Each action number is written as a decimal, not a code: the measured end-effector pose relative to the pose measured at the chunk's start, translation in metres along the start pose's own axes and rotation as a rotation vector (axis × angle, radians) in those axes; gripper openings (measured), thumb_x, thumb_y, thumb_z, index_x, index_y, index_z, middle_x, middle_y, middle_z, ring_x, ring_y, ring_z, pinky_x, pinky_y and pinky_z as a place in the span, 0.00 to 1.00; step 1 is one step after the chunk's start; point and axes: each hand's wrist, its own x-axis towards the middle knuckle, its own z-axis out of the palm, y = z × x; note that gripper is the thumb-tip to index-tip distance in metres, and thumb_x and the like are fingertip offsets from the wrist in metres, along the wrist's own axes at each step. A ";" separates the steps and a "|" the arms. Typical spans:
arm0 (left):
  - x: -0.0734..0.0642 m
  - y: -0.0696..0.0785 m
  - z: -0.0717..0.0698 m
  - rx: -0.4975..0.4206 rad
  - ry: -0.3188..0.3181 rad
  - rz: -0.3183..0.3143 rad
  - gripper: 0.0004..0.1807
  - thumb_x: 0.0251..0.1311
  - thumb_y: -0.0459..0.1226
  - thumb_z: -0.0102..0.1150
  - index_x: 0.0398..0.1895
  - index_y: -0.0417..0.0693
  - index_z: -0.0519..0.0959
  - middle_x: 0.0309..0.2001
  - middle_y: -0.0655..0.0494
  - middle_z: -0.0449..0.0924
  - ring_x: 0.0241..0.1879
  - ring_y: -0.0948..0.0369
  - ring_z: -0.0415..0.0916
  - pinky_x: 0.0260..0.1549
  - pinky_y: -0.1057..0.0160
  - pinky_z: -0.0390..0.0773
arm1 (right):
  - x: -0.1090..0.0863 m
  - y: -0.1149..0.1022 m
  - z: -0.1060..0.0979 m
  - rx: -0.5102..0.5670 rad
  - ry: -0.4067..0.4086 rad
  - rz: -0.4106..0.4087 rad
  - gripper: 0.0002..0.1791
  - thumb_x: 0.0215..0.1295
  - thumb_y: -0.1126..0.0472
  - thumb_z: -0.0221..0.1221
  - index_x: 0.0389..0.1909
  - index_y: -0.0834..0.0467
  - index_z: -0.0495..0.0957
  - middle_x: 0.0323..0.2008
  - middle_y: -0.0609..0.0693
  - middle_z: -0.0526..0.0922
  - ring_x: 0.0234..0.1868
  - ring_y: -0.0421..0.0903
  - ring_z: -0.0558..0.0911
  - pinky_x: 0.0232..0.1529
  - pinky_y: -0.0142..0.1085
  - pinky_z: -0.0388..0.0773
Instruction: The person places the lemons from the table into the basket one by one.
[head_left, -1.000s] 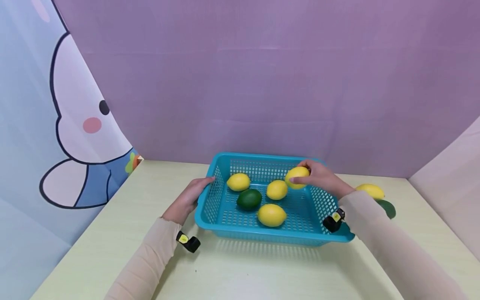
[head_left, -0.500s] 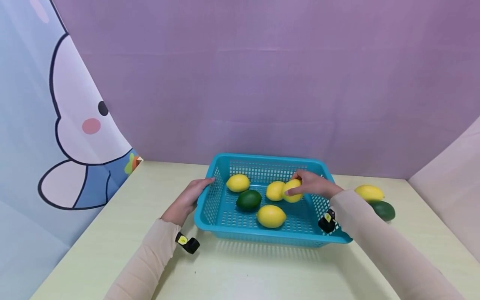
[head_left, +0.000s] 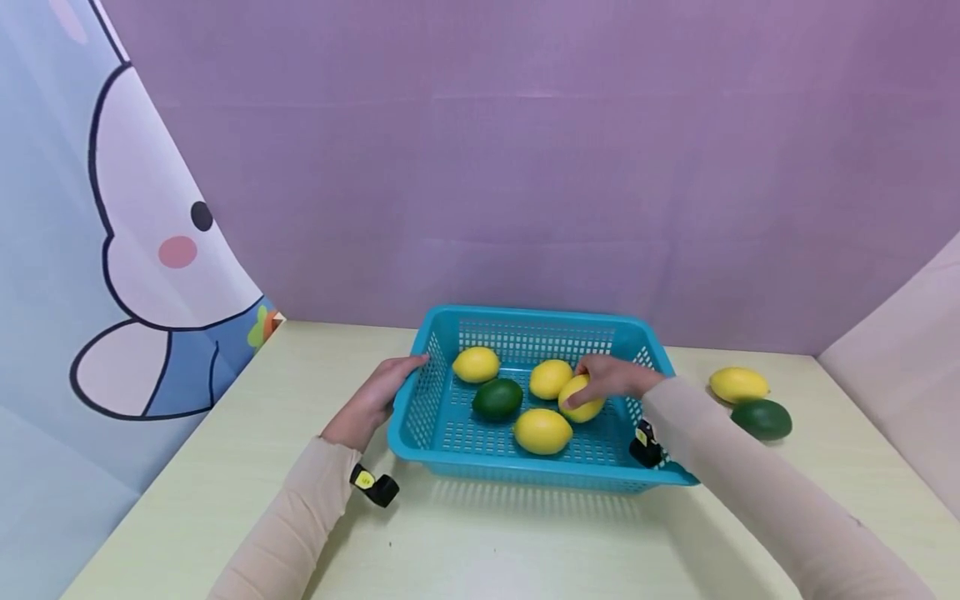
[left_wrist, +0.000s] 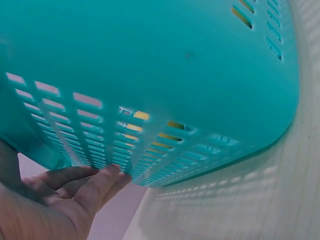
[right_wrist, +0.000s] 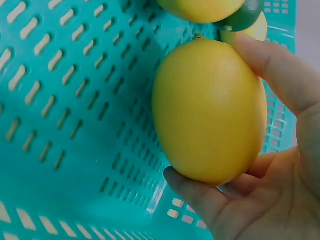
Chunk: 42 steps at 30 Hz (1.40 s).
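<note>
My right hand (head_left: pixel 611 375) holds a yellow lemon (head_left: pixel 581 402) low inside the turquoise perforated basket (head_left: pixel 525 468). In the right wrist view the thumb lies along one side of this lemon (right_wrist: pixel 210 110) and fingers curl round the other. Around it in the basket are three more lemons, at the back left (head_left: pixel 476 365), at the middle (head_left: pixel 551 379) and near the front (head_left: pixel 543 431), plus a smooth dark green oval fruit (head_left: pixel 498 399). My left hand (head_left: pixel 375 396) grips the basket's left rim, thumb on top, with fingers (left_wrist: pixel 100 187) against the outer wall.
Right of the basket, a lemon (head_left: pixel 738 385) and another dark green fruit (head_left: pixel 762 419) lie side by side on the pale table (head_left: pixel 480 550). A purple cloth (head_left: pixel 525 167) hangs behind, and a printed blue cloth (head_left: pixel 45 292) stands at the left.
My right hand has carried the lemon down and slightly left, from above the basket's back right into the basket, beside the other lemons. The left hand stays on the rim.
</note>
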 end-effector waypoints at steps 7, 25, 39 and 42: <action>0.000 -0.001 0.000 -0.001 0.009 -0.005 0.32 0.70 0.49 0.41 0.67 0.34 0.60 0.59 0.31 0.69 0.54 0.39 0.73 0.45 0.49 0.80 | 0.005 -0.001 0.008 -0.026 -0.032 -0.016 0.28 0.53 0.50 0.67 0.46 0.63 0.67 0.36 0.53 0.71 0.35 0.48 0.69 0.35 0.40 0.70; -0.001 0.001 0.001 -0.005 0.020 -0.009 0.32 0.70 0.49 0.42 0.67 0.35 0.61 0.59 0.32 0.69 0.54 0.40 0.74 0.45 0.49 0.80 | 0.003 -0.003 0.007 -0.061 -0.055 0.029 0.33 0.55 0.45 0.65 0.53 0.63 0.66 0.46 0.55 0.72 0.43 0.51 0.70 0.43 0.45 0.72; -0.005 0.001 0.001 -0.009 0.009 0.004 0.31 0.71 0.48 0.41 0.67 0.33 0.60 0.59 0.31 0.68 0.55 0.40 0.73 0.46 0.49 0.79 | -0.001 -0.005 0.006 -0.054 -0.068 0.007 0.30 0.58 0.46 0.63 0.51 0.62 0.66 0.44 0.54 0.71 0.42 0.50 0.69 0.42 0.44 0.71; -0.005 0.002 0.001 -0.013 0.004 0.008 0.31 0.71 0.48 0.41 0.67 0.33 0.60 0.59 0.31 0.68 0.55 0.40 0.73 0.46 0.50 0.80 | -0.002 -0.006 0.004 -0.046 -0.058 0.018 0.32 0.58 0.46 0.63 0.55 0.62 0.66 0.51 0.56 0.71 0.47 0.52 0.71 0.47 0.47 0.73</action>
